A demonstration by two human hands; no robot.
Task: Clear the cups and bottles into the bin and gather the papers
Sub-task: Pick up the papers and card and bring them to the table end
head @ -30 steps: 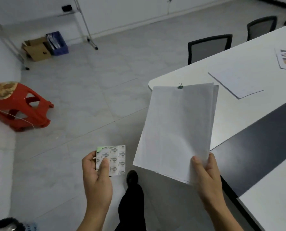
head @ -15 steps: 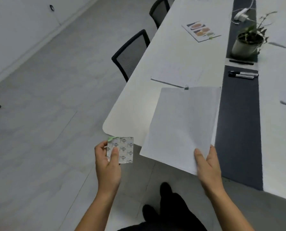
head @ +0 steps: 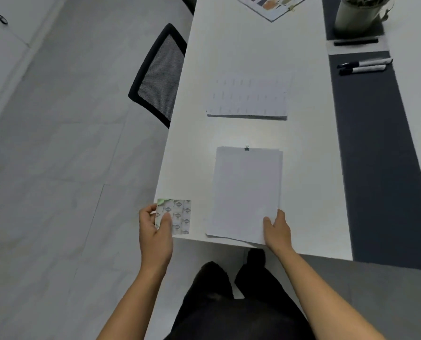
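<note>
At the near end of the tabletop (head: 309,173), the clipped paper stack (head: 247,192) lies pinched at its near corner in the right hand (head: 276,229) grip, light and floppy, best supported underneath, while the left hand (head: 155,231) grip holds a small patterned card (head: 177,215).

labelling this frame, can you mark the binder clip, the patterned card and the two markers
binder clip (head: 247,148), head view, on the clip body at the stack's top edge
patterned card (head: 180,217), head view, on its printed face right of the thumb
two markers (head: 362,66), head view, on the barrel of the nearer one
</note>
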